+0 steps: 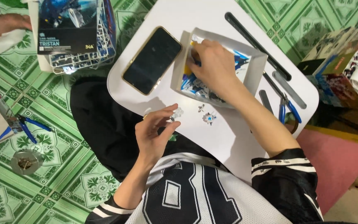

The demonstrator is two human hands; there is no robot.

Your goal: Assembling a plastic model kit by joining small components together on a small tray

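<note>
The left hand (156, 132) hovers at the near edge of the white lap bench (228, 137), its fingers (164, 114) pinched together on a small pale plastic model part (177, 113). The part sticks out just past the fingertips, up and to the right of them. A black smartphone with a gold rim (152, 60) lies face up on the bench, well above these fingers, its long axis slanting up to the right.

Just right of the held part, two tiny white-and-blue model pieces (206, 115) rest on the bench. They lie between the two hands, nearer the left fingers than the right.

The right hand (214, 66) reaches into a shallow white cardboard box tray (255, 68) holding printed blue-and-white sheets. Its fingers (193, 58) curl down at the tray's left side; whether they grip anything I cannot tell.

Right of that forearm lie blue-handled nippers (287, 108), long axis slanting down to the right.
</note>
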